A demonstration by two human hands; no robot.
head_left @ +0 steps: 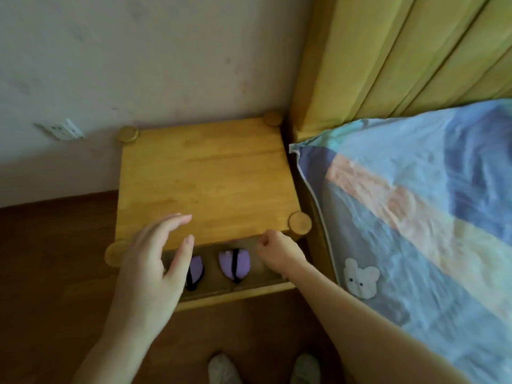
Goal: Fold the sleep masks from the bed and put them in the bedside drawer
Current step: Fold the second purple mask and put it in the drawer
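Bare hands hover over the open bedside drawer (221, 293); the left hand (149, 261) is open with spread fingers, holding nothing; the right hand (277, 249) is loosely curled and empty; two folded purple sleep masks (235, 263) lie in the drawer, side by side; the wooden nightstand (205, 178) stands beside the bed (415, 206).

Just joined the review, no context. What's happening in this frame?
A person stands at a wooden nightstand beside the bed. Its drawer is pulled partly open, and two folded purple sleep masks lie inside, side by side. The left hand hovers open over the drawer's left end, partly covering one mask. The right hand is loosely curled at the drawer's right end, holding nothing visible. No masks show on the visible part of the bed.
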